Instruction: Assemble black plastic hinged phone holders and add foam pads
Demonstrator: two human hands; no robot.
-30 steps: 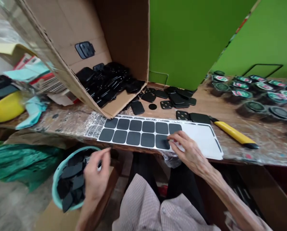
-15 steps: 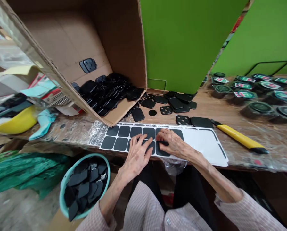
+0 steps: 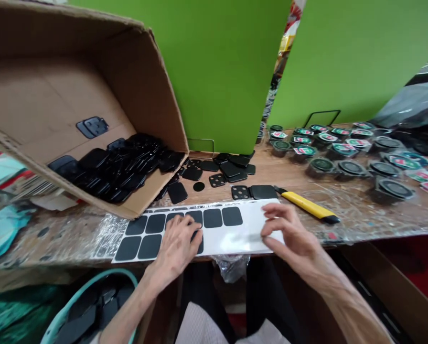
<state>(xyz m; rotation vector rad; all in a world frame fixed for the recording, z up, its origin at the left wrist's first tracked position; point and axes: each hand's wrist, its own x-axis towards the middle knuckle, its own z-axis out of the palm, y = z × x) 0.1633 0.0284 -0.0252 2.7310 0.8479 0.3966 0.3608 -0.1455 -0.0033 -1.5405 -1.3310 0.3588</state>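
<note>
A white sheet (image 3: pixel 231 241) with rows of black rounded-square pads (image 3: pixel 127 248) lies along the table's front edge. My left hand (image 3: pixel 178 241) rests on its pads near the middle, fingers spread and holding nothing. Over the sheet's right end is my right hand (image 3: pixel 289 234), fingers apart and slightly curled, with nothing visible between them. The white backing between the hands is bare in its lower part, and two pads stand in the upper row there.
A cardboard box (image 3: pixel 167 95) full of black pieces (image 3: pixel 128 165) leans at the left. Loose black pieces (image 3: pixel 230 168), a yellow cutter (image 3: pixel 309 205) and lidded tubs (image 3: pixel 343 149) lie behind the sheet. A blue basket (image 3: pixel 61 315) stands below left.
The view has turned to the right. My right hand has moved right, away from the pads, and its fingers have opened. One lower pad no longer shows on the sheet where that hand was.
</note>
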